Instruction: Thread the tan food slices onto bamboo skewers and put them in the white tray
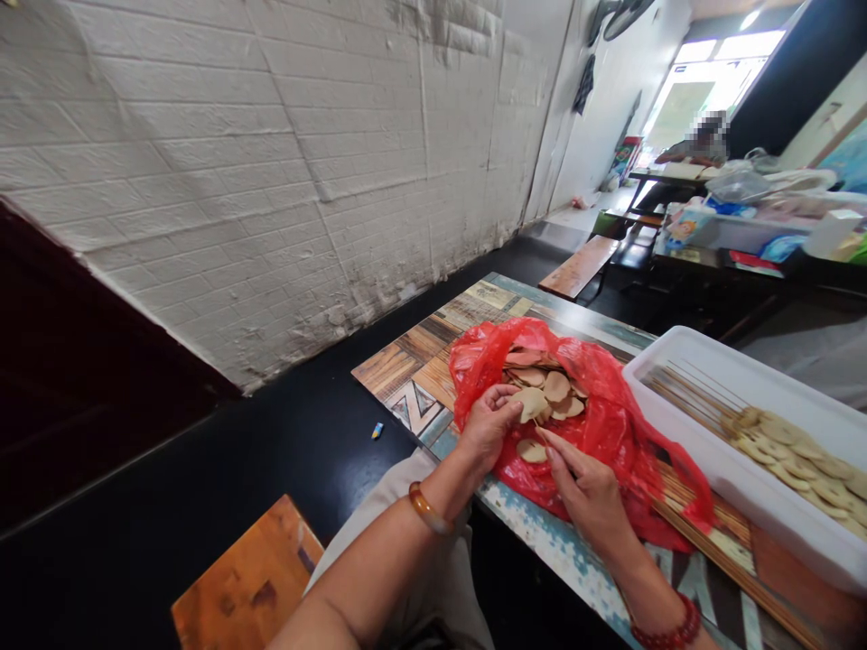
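One pale, flat, roundish slice (526, 405) above a crumpled red plastic bag (606, 384)
The left hand (489, 424) pinches it; the right hand (588, 492) grips a thin brown stick (537, 423) by the slice's lower edge; similar slices (556, 387) lie in the bag.

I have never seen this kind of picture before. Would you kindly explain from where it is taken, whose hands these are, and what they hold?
There is no machine here. A person wears a camera on the head, looking forward and down, so you see the person's own bare hands.

The left hand, with an amber-coloured bangle on its wrist, pinches a pale flat slice. The right hand, with a red bead bracelet, holds what seems a thin stick close to that slice.

On the patterned table lies an open red plastic bag with more slices. Beside it, a white tray holds slices on sticks, and loose sticks lie on the table.
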Tool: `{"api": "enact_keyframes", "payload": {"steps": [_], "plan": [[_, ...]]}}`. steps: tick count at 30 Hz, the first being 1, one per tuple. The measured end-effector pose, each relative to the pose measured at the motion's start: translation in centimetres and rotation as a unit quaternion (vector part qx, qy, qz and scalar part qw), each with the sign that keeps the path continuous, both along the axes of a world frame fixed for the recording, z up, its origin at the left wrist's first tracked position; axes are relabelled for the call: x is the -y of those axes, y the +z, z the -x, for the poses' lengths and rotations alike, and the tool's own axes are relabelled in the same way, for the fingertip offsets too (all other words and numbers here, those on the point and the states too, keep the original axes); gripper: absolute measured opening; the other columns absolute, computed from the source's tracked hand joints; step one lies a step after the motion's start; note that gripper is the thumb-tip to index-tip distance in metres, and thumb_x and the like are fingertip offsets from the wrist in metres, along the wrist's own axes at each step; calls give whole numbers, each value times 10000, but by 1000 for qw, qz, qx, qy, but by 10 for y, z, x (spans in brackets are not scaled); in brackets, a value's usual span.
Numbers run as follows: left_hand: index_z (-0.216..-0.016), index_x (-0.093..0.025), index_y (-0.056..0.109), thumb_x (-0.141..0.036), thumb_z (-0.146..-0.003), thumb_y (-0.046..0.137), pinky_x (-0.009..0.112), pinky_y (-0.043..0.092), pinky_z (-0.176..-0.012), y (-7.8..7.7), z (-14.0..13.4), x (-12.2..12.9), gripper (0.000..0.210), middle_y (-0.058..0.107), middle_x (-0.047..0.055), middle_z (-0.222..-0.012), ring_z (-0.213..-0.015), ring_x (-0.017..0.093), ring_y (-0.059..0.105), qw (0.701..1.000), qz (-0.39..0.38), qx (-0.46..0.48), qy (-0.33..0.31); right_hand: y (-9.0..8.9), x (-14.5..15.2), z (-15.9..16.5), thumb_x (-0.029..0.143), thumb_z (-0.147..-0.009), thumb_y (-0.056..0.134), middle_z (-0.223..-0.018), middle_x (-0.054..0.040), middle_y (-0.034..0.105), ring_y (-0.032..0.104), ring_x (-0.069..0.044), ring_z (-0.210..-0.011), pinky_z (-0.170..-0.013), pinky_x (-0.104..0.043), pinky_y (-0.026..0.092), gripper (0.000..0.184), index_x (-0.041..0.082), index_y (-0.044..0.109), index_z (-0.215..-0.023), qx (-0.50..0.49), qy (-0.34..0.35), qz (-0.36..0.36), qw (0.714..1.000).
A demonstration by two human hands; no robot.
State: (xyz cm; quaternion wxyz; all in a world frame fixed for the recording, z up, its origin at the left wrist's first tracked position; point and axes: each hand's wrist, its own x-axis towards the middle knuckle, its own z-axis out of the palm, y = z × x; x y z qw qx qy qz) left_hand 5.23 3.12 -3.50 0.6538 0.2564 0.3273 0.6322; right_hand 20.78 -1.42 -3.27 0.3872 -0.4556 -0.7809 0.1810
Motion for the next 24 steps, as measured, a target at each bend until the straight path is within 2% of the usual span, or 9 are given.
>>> {"api": "enact_keyframes", "payload": {"steps": [6, 15, 24], "plan": [[-856, -149, 603, -256, -559, 808, 195, 422, -561, 2, 0, 0, 377, 631, 7, -734, -595, 90, 573, 1000, 9, 2, -12, -2, 0, 0, 276, -928, 428, -1127, -68, 701, 677, -217, -1010, -896, -369, 553, 353, 199, 652, -1190, -2, -1, 0, 1000], [-879, -157, 572, -307, -599, 769, 182, 358, -455, -3, -2, 1, 374, 580, -24, -665, -500, 68, 492, 999, -3, -49, -24, -3, 0, -2, 280, -928, 437, -1098, -74, 712, 686, -222, -988, -877, -371, 561, 342, 195, 669, -1164, -2, -8, -4, 1000], [-892, -151, 592, -308, -627, 758, 180, 384, -521, -2, -3, 2, 350, 575, -21, -693, -556, 67, 501, 995, -25, -93, -10, -2, 0, 0, 305, -925, 431, -1065, -78, 725, 693, -229, -968, -859, -379, 567, 344, 196, 686, -1127, -17, -23, 6, 1000]]}}
